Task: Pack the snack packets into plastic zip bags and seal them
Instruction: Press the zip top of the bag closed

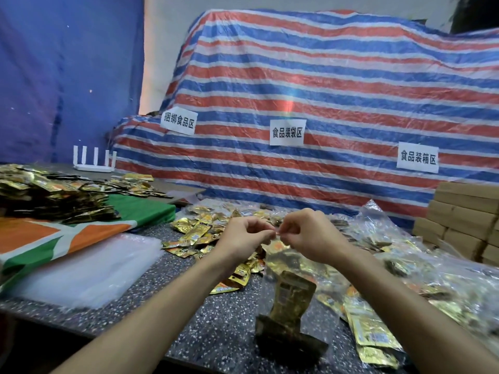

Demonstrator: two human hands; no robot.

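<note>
zip bag [270,278], snack packets [293,295] inside, is held above the surface [216,319] | top edge is pinched by left grip [244,234] and right grip [310,236] | judged light, limp, slippery; best taken at zip strip

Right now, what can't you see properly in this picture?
Head view:
Zip bag top: the left hand and right hand pinch it, so their fingers hide whether it is sealed.
Packets inside: blurred, so print and count are unclear.
Under the striped tarp: covered completely.
Cardboard boxes: cut off by the right edge.
</note>
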